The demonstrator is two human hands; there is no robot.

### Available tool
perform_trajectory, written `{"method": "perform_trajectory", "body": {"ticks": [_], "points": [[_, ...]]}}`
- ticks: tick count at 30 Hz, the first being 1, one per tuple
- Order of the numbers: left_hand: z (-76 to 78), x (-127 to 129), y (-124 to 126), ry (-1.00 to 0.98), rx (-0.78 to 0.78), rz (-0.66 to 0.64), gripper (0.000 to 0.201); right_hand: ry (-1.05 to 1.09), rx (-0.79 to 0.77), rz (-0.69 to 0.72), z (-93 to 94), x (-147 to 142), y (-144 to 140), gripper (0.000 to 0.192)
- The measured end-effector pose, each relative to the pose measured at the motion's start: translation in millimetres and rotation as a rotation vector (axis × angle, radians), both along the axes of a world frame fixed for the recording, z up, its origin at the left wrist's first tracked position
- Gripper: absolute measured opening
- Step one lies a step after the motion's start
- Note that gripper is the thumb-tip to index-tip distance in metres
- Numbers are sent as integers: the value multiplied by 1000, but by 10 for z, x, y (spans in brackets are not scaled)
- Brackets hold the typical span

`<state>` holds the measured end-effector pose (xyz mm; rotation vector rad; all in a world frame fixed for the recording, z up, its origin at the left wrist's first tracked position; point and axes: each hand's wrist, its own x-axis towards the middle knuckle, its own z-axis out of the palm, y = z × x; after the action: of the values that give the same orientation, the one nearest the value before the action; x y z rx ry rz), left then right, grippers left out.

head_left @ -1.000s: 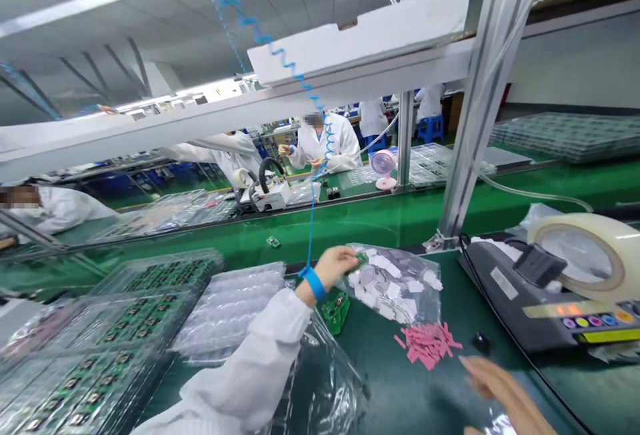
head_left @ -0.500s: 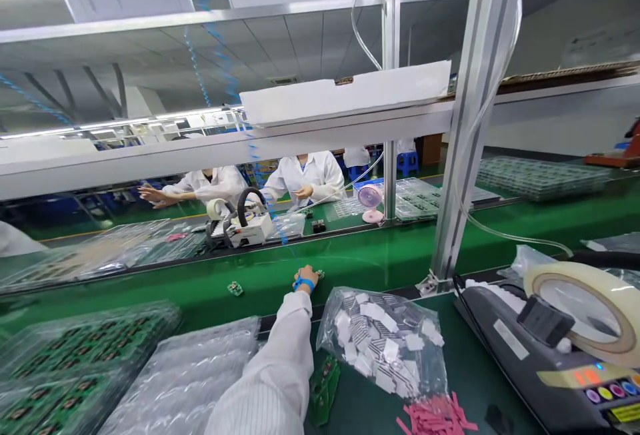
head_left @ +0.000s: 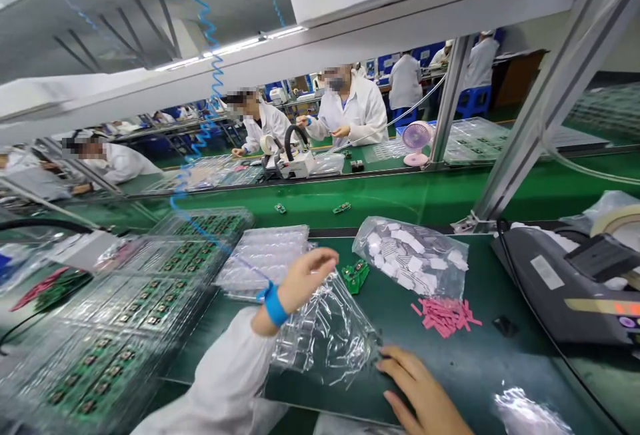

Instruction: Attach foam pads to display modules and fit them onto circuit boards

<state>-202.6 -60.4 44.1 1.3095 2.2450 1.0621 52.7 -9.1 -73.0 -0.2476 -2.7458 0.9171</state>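
Reaching over a clear bag (head_left: 345, 348), left hand (head_left: 303, 282) curling its slightly parted, empty grip, right hand (head_left: 419, 387) spreading its empty grip beside the bag, green boards (head_left: 355, 278) lying beyond

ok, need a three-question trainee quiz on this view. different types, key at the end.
1. Count: how many loose circuit boards lie on the long green strip?
2. True or false: the pink strips lie outside the bag of white pieces.
3. Name it: what lies nearest the fingers of the right hand?

Key: 1. Two. 2. True. 3. Crumpled clear plastic.
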Motion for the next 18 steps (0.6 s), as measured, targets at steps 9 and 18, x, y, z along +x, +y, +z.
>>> {"method": "perform_trajectory", "body": {"ticks": [9,18], "points": [[-946,594,-986,373,-267,66,10,-175,-66,66,-154,-263,-161,42],[-997,447,-1295,664,-333,94,13,-157,-77,54,-75,-255,-131,41]]}}
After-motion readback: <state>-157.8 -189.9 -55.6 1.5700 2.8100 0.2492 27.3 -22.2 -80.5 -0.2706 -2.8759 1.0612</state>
